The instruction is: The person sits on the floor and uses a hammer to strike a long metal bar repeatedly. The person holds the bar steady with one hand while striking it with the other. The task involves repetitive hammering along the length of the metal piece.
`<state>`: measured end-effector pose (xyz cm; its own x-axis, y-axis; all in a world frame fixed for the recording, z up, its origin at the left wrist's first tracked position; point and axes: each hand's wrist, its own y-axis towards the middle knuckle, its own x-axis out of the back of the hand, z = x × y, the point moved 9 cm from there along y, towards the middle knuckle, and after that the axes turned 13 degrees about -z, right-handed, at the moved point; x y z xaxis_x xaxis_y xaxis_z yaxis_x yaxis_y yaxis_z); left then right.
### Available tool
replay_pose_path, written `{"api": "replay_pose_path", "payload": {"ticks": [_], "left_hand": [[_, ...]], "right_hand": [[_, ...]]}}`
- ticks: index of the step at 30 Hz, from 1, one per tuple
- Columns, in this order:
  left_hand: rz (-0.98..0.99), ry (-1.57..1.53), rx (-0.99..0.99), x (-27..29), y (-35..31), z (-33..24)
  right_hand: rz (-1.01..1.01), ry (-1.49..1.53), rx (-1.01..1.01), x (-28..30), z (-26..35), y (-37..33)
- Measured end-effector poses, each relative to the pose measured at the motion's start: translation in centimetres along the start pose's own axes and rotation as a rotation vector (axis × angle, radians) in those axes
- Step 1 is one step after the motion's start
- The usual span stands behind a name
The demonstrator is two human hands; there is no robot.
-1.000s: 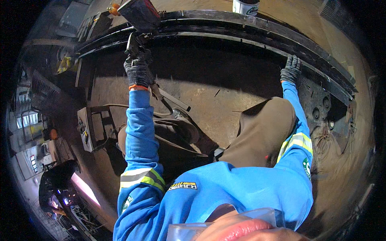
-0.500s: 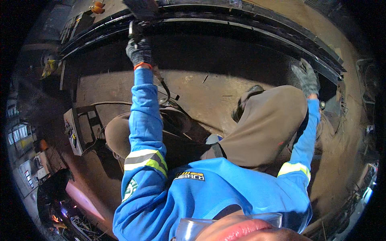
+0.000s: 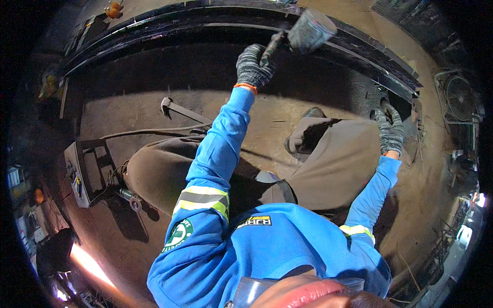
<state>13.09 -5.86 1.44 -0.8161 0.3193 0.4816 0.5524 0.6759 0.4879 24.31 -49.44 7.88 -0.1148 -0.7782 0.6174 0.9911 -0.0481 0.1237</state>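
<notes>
My left hand, in a grey knit glove with an orange cuff, is shut on the dark handle of a hammer. Its grey head is motion-blurred and raised over the long black steel frame that runs across the top of the view. My right hand, gloved the same way, rests on the frame's right end, fingers curled over the edge. Both blue sleeves with reflective bands reach up from below. My bent knees in brown trousers lie between my arms.
A small chipping hammer lies on the dusty floor at the left, with a cable beside it. A boxy metal unit stands at the far left. A fan sits at the right. Orange objects lie beyond the frame.
My left hand has swung right along the frame, with the hammer head now up and blurred. My right hand has slid further right and lower on the frame end.
</notes>
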Motion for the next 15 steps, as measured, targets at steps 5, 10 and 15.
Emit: {"api": "replay_pose_path", "payload": {"ticks": [5, 10, 15], "left_hand": [[0.122, -0.175, -0.069, 0.0, -0.4, -5.2], [0.081, -0.197, -0.187, 1.6, 0.3, -8.0], [0.076, -0.091, -0.108, 0.8, 0.6, -6.4]], "right_hand": [[-0.017, -0.078, 0.016, -0.2, 2.9, -1.2], [-0.136, -0.502, 0.073, 0.4, 4.6, -1.8], [-0.072, -0.405, 0.139, -0.6, 5.5, -1.8]]}}
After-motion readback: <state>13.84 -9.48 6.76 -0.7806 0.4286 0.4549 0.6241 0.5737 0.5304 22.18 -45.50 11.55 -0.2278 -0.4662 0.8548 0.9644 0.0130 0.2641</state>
